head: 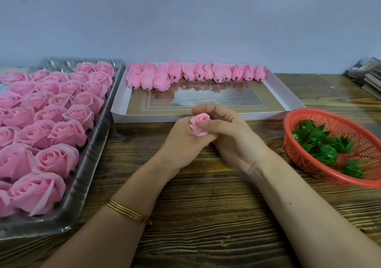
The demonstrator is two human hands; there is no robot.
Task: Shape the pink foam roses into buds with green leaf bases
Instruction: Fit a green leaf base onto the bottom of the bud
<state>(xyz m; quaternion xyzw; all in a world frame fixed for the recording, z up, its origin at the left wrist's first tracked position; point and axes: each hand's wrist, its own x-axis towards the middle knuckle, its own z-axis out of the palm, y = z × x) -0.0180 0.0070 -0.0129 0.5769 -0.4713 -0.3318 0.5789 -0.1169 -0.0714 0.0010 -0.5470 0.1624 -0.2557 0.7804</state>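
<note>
Both hands meet at the table's middle around one pink foam rose [198, 125]. My left hand [181, 142] cups it from below and the left. My right hand [228, 135] curls over it from the right, thumb lying across its side. The rose's petals are pressed close into a bud shape; its base is hidden by my fingers. Several open pink roses [51, 123] fill a clear plastic tray [82, 187] on the left. Several finished buds [185, 74] lie in rows at the far end of a white box lid [288, 94]. Green leaf bases [323, 146] sit in an orange basket [296, 156] on the right.
The work surface is a dark wooden table [206, 216] against a pale wall. A stack of flat packets [369, 76] lies at the far right edge. A gold bangle [127, 212] is on my left wrist.
</note>
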